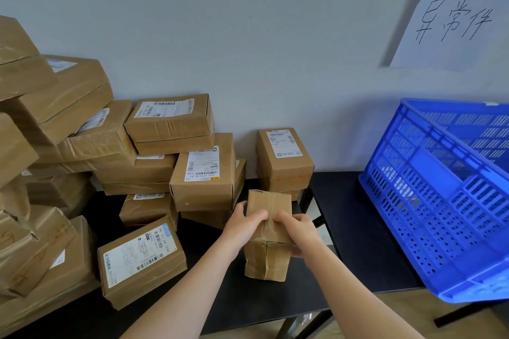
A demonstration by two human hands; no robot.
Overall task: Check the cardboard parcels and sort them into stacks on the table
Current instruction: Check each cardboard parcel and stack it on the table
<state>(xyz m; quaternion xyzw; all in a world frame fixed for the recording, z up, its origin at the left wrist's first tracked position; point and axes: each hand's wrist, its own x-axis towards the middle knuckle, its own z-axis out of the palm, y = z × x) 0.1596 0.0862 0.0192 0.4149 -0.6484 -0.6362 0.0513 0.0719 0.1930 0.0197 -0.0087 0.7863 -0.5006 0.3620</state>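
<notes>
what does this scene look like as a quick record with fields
left hand: grips the tall brown taped cardboard parcel on its left side
right hand: grips the same parcel on its right side
parcel: upright, above the black table
stacks: brown labelled cardboard parcels piled at left against the wall
crate: blue perforated plastic crate, at right
sign: white handwritten paper sheet taped to the wall

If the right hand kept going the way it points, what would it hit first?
The upright parcel that the right hand grips; past it, probably the labelled stack, though depth is unclear.
</notes>
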